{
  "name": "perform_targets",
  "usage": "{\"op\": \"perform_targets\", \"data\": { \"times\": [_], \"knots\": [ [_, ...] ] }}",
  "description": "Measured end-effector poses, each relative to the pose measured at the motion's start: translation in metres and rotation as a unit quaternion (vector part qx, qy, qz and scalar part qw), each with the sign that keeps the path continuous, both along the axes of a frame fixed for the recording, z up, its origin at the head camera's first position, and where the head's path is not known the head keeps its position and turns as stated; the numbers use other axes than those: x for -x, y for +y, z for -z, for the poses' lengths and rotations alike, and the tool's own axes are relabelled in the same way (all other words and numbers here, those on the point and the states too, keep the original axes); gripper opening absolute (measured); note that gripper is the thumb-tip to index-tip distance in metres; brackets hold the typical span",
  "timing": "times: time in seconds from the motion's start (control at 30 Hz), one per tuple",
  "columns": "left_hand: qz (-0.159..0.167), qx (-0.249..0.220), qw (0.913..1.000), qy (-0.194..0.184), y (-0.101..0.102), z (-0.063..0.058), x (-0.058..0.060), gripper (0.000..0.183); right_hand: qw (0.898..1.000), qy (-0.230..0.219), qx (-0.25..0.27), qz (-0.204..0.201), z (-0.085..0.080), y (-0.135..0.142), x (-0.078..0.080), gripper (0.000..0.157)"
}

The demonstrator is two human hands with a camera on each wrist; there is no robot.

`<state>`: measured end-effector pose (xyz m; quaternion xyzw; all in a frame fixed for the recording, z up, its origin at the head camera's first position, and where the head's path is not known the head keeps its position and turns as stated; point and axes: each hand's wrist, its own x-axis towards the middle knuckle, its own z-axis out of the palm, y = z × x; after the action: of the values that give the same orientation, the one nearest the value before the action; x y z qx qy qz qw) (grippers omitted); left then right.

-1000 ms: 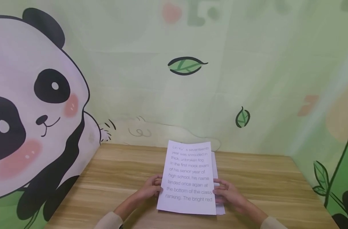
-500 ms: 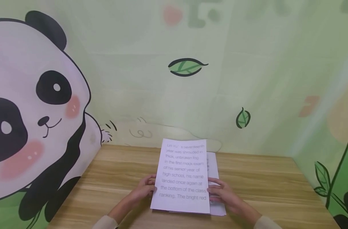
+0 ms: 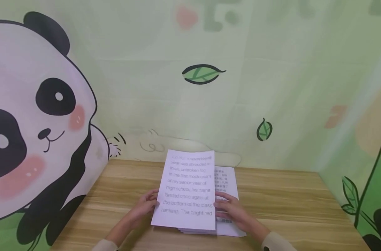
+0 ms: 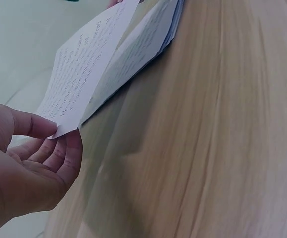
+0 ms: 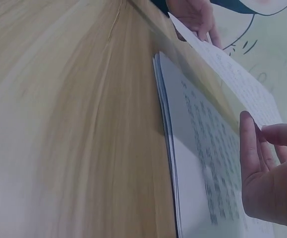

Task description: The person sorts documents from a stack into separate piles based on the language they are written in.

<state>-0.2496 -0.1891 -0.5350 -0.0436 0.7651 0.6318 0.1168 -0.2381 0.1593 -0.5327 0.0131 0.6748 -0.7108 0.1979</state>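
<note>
A white sheet of paper [image 3: 187, 188] with large English print is held up over the table, tilted toward me. My left hand [image 3: 143, 206] pinches its left edge low down, thumb in front and fingers behind, as the left wrist view shows. On the opposite side, the right hand [image 3: 233, 211] grips the right edge between thumb and fingers. Below the sheet lies a stack of paper [image 5: 185, 129], its top page covered in Chinese print. In the head view the raised sheet hides the left part of this stack.
Both the stack and my hands are over a wood-grain table [image 3: 281, 205]. Behind its far edge hangs a pale green backdrop [image 3: 140, 90] with a large panda drawing [image 3: 21, 69] at left and painted leaves.
Both hands have carried the sheet to the left and slightly up. More of the stack's printed top page now shows on the right.
</note>
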Motion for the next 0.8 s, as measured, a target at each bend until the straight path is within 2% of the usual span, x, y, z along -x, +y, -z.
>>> {"op": "perform_targets", "data": {
  "times": [0.13, 0.37, 0.8],
  "knots": [
    [-0.011, 0.003, 0.9999, 0.001, -0.013, -0.001, 0.002, 0.058, 1.000, -0.001, 0.004, 0.003, -0.002, -0.015, 0.003, 0.064],
    [0.005, -0.006, 1.0000, 0.001, -0.036, -0.003, 0.002, 0.057, 1.000, -0.001, 0.027, -0.015, -0.001, -0.039, 0.009, 0.062],
    [-0.042, 0.049, 0.9977, -0.022, -0.078, 0.001, 0.007, 0.062, 0.998, -0.005, 0.057, -0.030, 0.002, -0.089, 0.018, 0.061]
  ]
}}
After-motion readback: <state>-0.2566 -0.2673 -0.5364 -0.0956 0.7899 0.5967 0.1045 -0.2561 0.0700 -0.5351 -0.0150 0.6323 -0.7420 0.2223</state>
